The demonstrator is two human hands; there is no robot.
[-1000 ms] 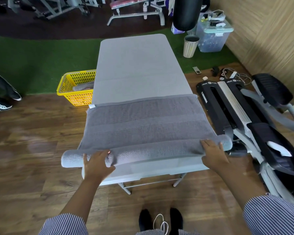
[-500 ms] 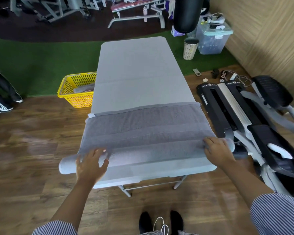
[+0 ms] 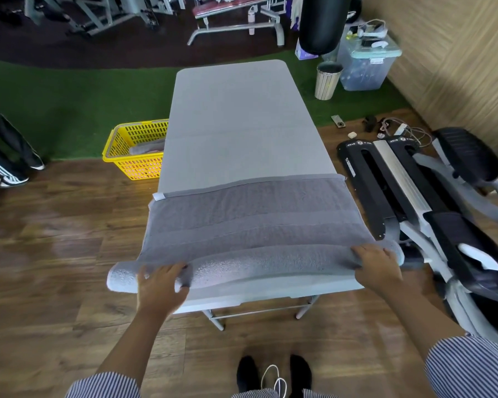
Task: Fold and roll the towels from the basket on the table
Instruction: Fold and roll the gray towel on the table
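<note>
A grey towel [image 3: 250, 216] lies folded across the near end of the light grey table [image 3: 236, 116]. Its near edge is wound into a long roll [image 3: 259, 264] that overhangs both sides of the table. My left hand [image 3: 160, 285] lies on the roll's left part, fingers bent over it. My right hand [image 3: 377, 264] lies on the roll's right end, fingers curved over the top. A yellow basket [image 3: 135, 150] stands on the floor left of the table with another grey towel [image 3: 148, 146] inside.
A black and silver exercise machine [image 3: 408, 196] lies close along the table's right side. A striped bin [image 3: 327, 80] and a clear storage box [image 3: 364, 64] stand beyond the far right corner. A person's legs [image 3: 6, 150] are at the far left.
The roll has grown a little thicker and moved slightly away from me as both hands pushed it. Both hands stay on the roll's ends.
</note>
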